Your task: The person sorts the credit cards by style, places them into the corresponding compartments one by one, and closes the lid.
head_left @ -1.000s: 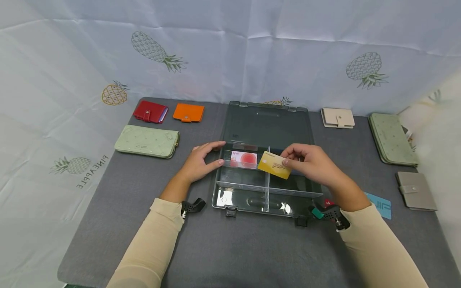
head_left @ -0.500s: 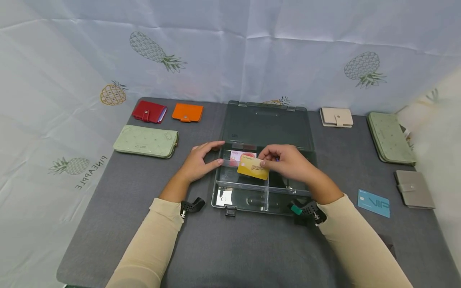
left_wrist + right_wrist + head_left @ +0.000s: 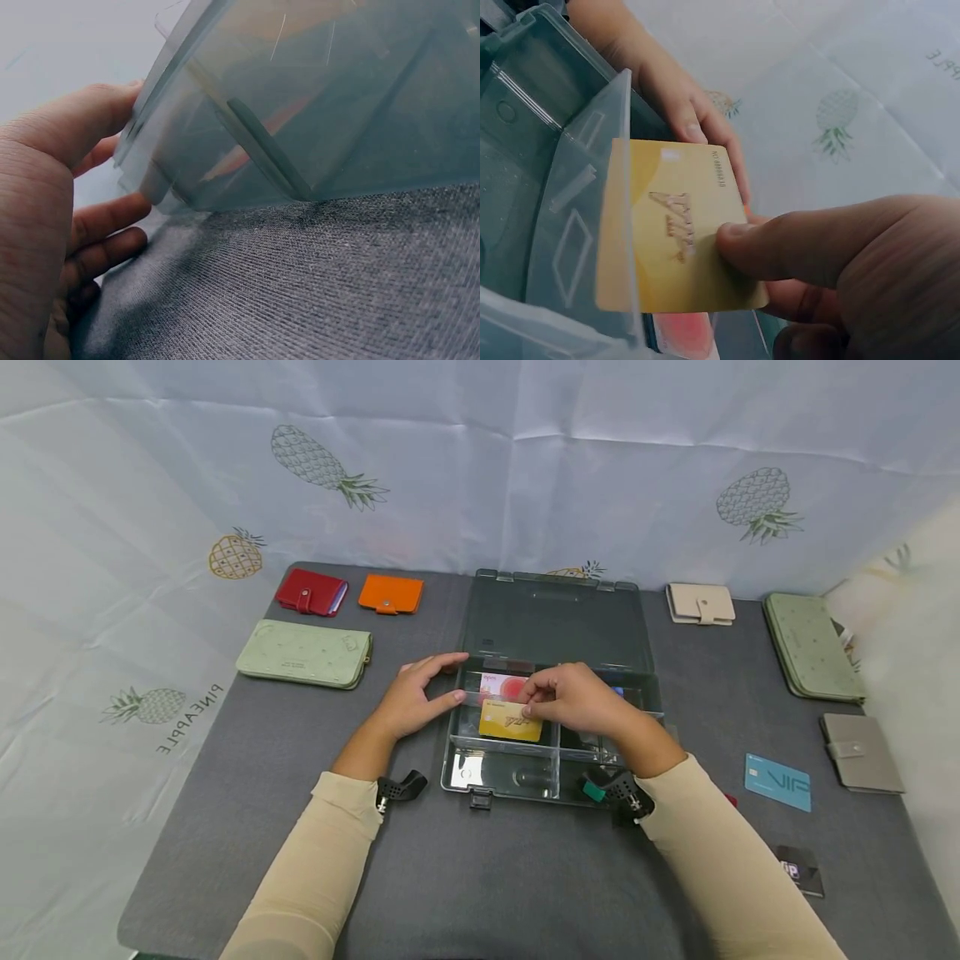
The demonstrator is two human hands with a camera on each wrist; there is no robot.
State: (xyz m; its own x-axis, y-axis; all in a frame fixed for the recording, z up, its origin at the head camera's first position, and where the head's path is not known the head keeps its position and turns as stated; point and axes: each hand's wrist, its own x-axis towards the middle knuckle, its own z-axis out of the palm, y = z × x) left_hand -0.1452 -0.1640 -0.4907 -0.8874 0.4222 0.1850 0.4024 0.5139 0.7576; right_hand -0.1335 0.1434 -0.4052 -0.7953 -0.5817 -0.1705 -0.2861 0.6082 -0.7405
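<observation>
pinching the gold card [image 3: 511,722] by its right edge, the right hand [image 3: 577,697] lowers it into the clear box's [image 3: 502,772] left middle compartment; the left hand [image 3: 411,697], fingers relaxed, steadies the box's left wall.

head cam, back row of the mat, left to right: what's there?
red wallet → orange wallet → open lid of the clear box → beige wallet → green wallet
</observation>
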